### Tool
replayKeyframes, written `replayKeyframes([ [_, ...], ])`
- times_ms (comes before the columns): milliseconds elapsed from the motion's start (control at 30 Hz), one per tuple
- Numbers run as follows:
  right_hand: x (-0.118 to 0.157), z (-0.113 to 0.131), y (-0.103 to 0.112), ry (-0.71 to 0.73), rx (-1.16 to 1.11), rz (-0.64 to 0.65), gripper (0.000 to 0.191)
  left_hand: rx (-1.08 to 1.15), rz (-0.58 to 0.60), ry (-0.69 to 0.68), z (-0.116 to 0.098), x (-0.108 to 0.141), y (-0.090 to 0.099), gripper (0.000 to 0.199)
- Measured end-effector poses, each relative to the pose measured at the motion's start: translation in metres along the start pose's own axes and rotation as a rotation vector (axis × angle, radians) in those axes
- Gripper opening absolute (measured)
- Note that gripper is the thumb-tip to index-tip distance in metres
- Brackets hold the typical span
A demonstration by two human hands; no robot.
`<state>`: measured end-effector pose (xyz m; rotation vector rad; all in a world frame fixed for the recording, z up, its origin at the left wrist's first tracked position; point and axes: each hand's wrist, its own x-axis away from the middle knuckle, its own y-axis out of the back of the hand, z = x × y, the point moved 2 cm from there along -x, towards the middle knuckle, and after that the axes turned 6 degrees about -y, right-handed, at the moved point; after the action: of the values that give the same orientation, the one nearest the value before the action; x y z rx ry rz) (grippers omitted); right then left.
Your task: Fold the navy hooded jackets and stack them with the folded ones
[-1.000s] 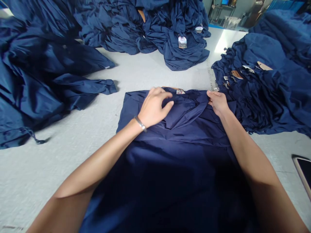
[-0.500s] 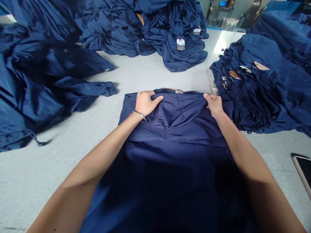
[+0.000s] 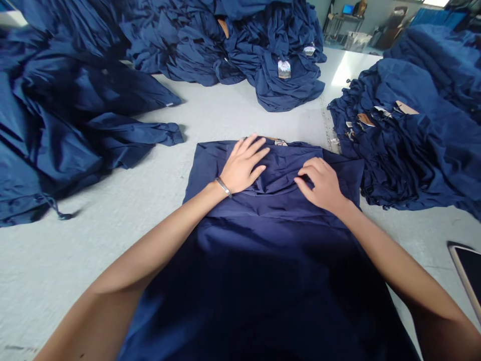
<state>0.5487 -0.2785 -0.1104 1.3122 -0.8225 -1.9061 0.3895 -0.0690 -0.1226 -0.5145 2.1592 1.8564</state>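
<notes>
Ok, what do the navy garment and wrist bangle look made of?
The navy garment looks like woven cotton-type fabric: matte, softly creased; fibre uncertain. The bangle on the left wrist looks like polished steel or silver, from its bright sheen.

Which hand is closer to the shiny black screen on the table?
The right hand is nearer: it rests on the navy garment, with the black screen off to its right. The left hand is farther, on the garment's other side.

Pale wall behind, desk, laptop, bright glare on grey surface
</notes>
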Motion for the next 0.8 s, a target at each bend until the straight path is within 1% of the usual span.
replayKeyframes([
  [67,0.007,0.008,-0.004,0.057,0.040,0.041,0.016,0.034,0.085,-0.023,0.003,-0.001,-0.009,0.051],
  [133,0.010,0.008,-0.012,0.070,0.086,0.086,0.013,0.055,0.139,-0.013,0.007,-0.001,-0.018,0.053],
  [167,0.010,0.006,-0.016,0.064,0.102,0.108,0.012,0.061,0.158,-0.006,0.009,-0.001,-0.021,0.054],
  [267,0.006,-0.003,-0.027,-0.008,0.125,0.180,0.020,0.069,0.213,0.011,0.013,0.000,-0.027,0.054],
  [300,0.005,-0.005,-0.029,-0.035,0.126,0.217,0.017,0.070,0.234,0.020,0.014,0.000,-0.029,0.055],
  [333,0.004,-0.007,-0.029,-0.052,0.125,0.250,0.012,0.071,0.256,0.032,0.015,0.000,-0.030,0.055],
  [367,0.005,-0.008,-0.027,-0.059,0.126,0.268,0.012,0.072,0.276,0.044,0.016,0.000,-0.031,0.055],
  [400,0.007,-0.008,-0.022,-0.057,0.128,0.261,0.015,0.074,0.296,0.056,0.016,0.000,-0.032,0.056],
  [500,0.020,-0.007,-0.005,-0.017,0.114,0.137,0.020,0.086,0.347,0.094,0.017,0.000,-0.034,0.058],
  [533,0.026,-0.007,-0.001,0.007,0.093,0.120,0.019,0.090,0.365,0.106,0.017,-0.001,-0.034,0.059],
  [567,0.033,-0.007,0.001,0.028,0.065,0.133,0.019,0.093,0.384,0.117,0.017,-0.001,-0.035,0.060],
  [633,0.044,-0.007,-0.001,0.040,0.019,0.215,0.017,0.088,0.413,0.132,0.016,-0.002,-0.036,0.062],
  [733,0.051,-0.009,-0.005,-0.028,0.020,0.330,0.016,0.071,0.417,0.136,0.016,-0.001,-0.037,0.063],
  [800,0.046,-0.007,-0.003,-0.076,0.042,0.346,0.013,0.063,0.396,0.121,0.016,0.000,-0.036,0.063],
])
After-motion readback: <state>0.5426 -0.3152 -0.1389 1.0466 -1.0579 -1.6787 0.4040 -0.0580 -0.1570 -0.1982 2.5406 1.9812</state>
